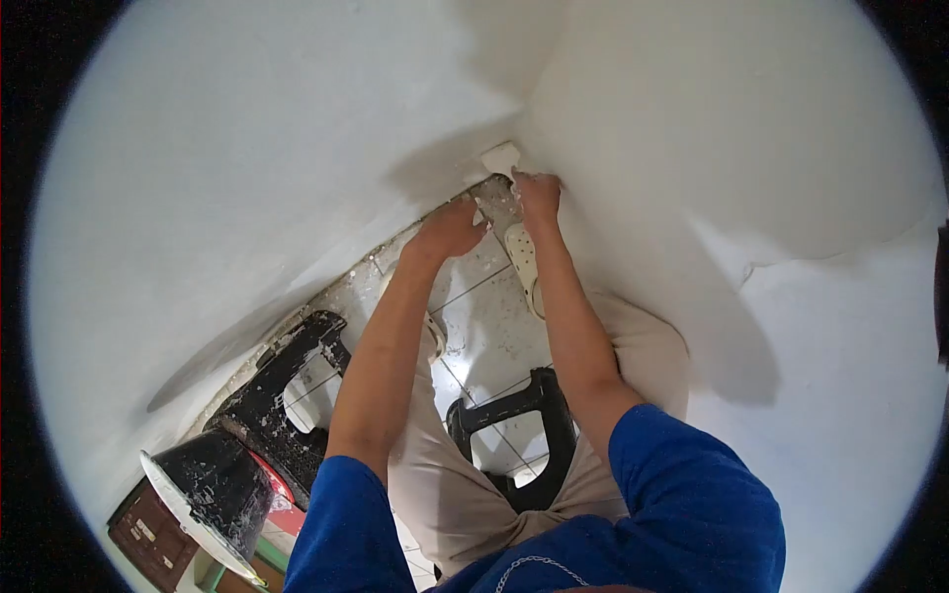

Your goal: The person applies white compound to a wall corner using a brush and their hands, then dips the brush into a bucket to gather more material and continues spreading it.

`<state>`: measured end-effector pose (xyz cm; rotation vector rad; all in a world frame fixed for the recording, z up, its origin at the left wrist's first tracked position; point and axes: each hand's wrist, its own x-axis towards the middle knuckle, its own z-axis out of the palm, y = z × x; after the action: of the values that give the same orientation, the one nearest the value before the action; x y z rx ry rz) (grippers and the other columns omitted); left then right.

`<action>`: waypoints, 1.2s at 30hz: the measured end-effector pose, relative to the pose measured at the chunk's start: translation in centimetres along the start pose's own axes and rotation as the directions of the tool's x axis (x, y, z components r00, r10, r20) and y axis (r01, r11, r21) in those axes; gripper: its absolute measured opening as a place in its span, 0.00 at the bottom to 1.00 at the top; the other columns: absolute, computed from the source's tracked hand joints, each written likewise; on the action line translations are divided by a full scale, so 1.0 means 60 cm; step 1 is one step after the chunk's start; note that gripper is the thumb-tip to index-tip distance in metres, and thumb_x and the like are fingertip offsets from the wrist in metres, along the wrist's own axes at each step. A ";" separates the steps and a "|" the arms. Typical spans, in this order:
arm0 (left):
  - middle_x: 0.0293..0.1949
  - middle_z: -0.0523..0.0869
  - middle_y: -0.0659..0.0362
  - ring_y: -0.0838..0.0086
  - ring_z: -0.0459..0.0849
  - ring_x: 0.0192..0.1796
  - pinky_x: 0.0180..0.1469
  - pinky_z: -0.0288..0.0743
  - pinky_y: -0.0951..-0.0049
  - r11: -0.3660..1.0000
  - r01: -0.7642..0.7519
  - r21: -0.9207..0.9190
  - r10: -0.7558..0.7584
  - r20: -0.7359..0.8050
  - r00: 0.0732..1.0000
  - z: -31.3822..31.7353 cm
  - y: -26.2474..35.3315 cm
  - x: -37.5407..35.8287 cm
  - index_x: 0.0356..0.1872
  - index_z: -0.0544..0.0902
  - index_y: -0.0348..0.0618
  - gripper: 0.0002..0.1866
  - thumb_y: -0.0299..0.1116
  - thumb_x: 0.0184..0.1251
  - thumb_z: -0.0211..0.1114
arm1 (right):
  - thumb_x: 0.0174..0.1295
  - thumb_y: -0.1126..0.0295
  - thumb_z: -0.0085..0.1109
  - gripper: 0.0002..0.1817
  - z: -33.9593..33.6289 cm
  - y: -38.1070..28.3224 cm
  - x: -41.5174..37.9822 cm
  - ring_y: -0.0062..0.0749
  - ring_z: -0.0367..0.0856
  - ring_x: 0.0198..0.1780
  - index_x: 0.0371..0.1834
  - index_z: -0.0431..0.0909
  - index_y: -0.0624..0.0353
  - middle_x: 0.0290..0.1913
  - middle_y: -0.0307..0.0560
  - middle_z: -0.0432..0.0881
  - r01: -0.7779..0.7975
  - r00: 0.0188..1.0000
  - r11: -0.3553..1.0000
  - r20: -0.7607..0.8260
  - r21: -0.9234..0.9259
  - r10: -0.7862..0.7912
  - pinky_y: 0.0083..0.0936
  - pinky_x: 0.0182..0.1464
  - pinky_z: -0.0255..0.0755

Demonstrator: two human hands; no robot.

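My right hand (539,198) is closed around a putty knife (501,158), its broad whitish blade against the base of the left wall near the corner. Lower and to the left, my left hand (450,229) hangs over the floor's edge with fingers curled. White smears mark its fingertips, and what lies between them, if anything, is too small to make out. Below both hands, the tiled floor (484,269) carries white specks and grime along the wall.
White walls (247,128) meet in the corner ahead. A cream clog (522,259) is on my foot. A black stool (554,415) sits beneath me; another black, paint-spattered stool (267,400) stands left, beside a black bucket (213,484) with a white rim.
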<state>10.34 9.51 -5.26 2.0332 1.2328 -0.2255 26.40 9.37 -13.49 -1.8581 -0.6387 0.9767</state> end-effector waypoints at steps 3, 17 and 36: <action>0.46 0.76 0.41 0.52 0.74 0.52 0.54 0.67 0.59 1.000 -0.007 0.007 0.008 -0.044 0.999 -0.005 0.010 0.001 0.47 0.72 0.31 0.25 0.45 0.60 0.53 | 0.48 0.65 0.62 0.11 -0.039 -0.097 -0.057 0.24 0.65 0.15 0.21 0.77 0.63 0.16 0.35 0.72 -0.072 0.997 0.930 0.047 0.361 0.059 0.26 0.21 0.61; 0.52 0.73 0.41 0.53 0.71 0.56 0.58 0.64 0.60 1.000 0.020 -0.002 -0.020 -0.004 1.000 0.002 0.000 -0.006 0.50 0.71 0.35 0.24 0.44 0.59 0.53 | 0.55 0.63 0.58 0.11 -0.007 0.066 -0.050 0.20 0.64 0.19 0.26 0.77 0.62 0.19 0.34 0.70 -0.131 0.987 0.863 0.147 0.488 0.067 0.20 0.25 0.59; 0.52 0.72 0.41 0.51 0.70 0.56 0.58 0.64 0.61 1.000 0.002 0.019 -0.002 0.001 1.000 -0.011 0.008 -0.019 0.55 0.67 0.32 0.29 0.48 0.62 0.51 | 0.51 0.58 0.58 0.20 -0.040 -0.092 -0.061 0.29 0.68 0.16 0.13 0.75 0.65 0.12 0.41 0.71 -0.111 0.994 0.992 0.006 0.067 0.111 0.30 0.24 0.62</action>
<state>10.03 9.04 -3.98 2.0477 1.2364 -0.2406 26.25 7.94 -6.59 -1.8495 -0.5021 1.0599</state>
